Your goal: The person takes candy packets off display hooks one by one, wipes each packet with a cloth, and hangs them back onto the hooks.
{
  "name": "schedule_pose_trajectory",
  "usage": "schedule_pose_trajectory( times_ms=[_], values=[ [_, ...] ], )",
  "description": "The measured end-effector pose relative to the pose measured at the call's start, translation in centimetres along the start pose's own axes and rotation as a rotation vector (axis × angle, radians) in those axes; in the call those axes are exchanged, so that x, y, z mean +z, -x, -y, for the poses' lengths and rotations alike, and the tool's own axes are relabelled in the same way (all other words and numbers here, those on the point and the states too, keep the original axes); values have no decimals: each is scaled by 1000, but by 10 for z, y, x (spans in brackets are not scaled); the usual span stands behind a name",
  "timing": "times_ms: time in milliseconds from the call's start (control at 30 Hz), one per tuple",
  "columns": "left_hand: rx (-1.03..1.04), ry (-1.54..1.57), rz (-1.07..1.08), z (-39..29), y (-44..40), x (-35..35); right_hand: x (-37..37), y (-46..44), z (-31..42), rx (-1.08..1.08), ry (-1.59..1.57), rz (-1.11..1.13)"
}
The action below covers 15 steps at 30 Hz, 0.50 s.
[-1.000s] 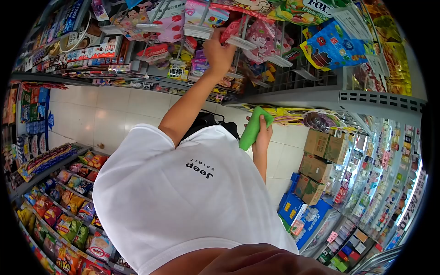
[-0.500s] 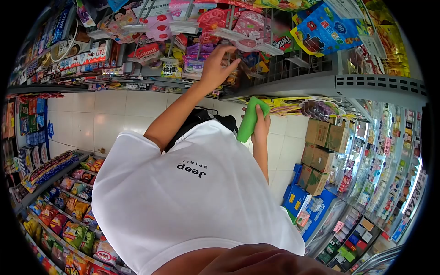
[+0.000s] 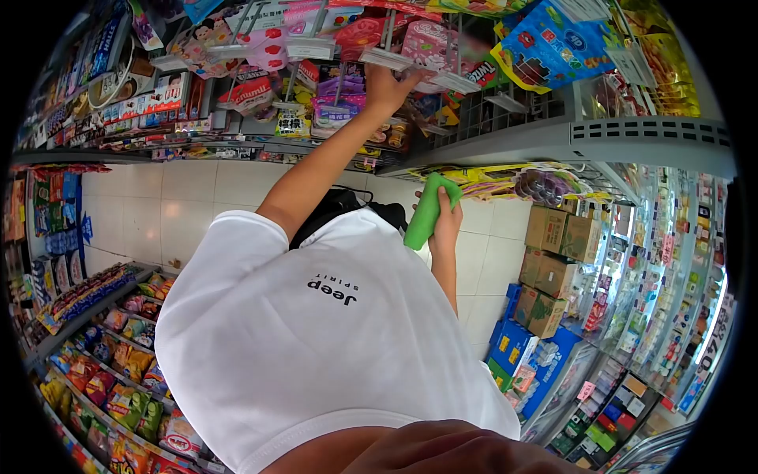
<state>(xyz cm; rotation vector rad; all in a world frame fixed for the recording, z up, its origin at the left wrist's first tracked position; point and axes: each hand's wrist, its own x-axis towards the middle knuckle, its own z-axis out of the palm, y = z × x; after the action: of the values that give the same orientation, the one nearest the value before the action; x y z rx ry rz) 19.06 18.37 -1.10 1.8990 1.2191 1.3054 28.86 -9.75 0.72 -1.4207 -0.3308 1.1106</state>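
My left hand (image 3: 385,91) reaches up into the candy rack, just under a clear price-tag holder (image 3: 386,58). Its thumb is stretched apart by the lower edge of a pink candy bag (image 3: 430,47); the fingertips are hidden behind the holder, and no item shows in the hand. Below it hang purple candy packs (image 3: 338,109). My right hand (image 3: 448,221) is wrapped round a rolled green cloth (image 3: 427,215), held upright with a slight tilt in front of my white shirt (image 3: 316,347).
A grey shelf edge (image 3: 655,136) juts out at the right, near a blue candy pouch (image 3: 557,49). Cardboard boxes (image 3: 549,272) are stacked on the tiled floor (image 3: 189,197) to the right. Snack bags (image 3: 130,403) fill a rack at the lower left.
My left hand has moved up and deeper into the rack, so its fingertips have gone behind the price-tag holder. My right hand with the green cloth has shifted slightly left and down.
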Motion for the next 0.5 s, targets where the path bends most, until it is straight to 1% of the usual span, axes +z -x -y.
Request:
schedule_pose_trajectory(
  times_ms=[33,133,233,267,333,433,500],
  values=[
    [-50,-6,55,3,0,2,-1,1,0,-1,-7,-13],
    [-156,230,97,6,5,5,-2,1,-1,3,-13,-28],
    [-117,526,87,29,8,27,-4,1,-1,-7,-23,-16],
    [-128,549,112,31,11,28,-3,1,0,-3,-24,-16],
    [-149,594,161,13,14,11,-2,1,1,3,-25,-14],
    [-166,690,311,-18,21,-20,0,0,1,8,-26,-11],
    [-209,761,324,-28,28,-30,1,-2,1,-1,-18,6]
  ],
)
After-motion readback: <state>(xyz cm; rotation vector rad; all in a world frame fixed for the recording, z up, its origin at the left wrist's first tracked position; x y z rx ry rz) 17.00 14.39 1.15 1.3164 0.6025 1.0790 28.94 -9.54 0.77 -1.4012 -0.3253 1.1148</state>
